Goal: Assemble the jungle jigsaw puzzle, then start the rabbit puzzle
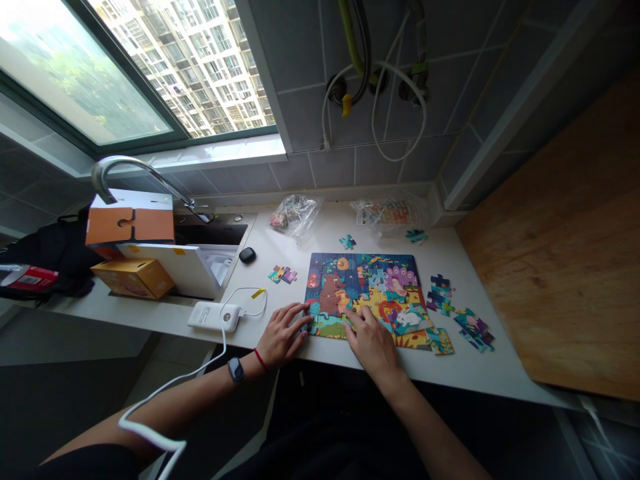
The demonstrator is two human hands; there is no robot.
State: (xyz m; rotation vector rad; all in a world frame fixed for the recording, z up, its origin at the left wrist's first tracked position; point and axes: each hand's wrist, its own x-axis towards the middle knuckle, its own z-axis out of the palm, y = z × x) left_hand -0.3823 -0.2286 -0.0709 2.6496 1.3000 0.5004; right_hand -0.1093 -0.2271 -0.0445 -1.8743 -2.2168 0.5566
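White countertop (280, 255) bears a flat, interlocking jigsaw (364, 283), left hand (283, 333) and right hand (374, 343) touching it, grip spread

A chrome faucet (145, 168) arched by the sink (227, 233), below a window (125, 93) that looked onto a tall building (220, 60). On the counter (283, 255) lay a small black case (247, 255) and a white boxy device (214, 316) with a white cable (155, 439). A wooden panel (560, 267) filled the right side.

Head-worn, looking forward and down from close above the white bench (325, 230) toward the tiled wall (295, 67) and window (137, 75).
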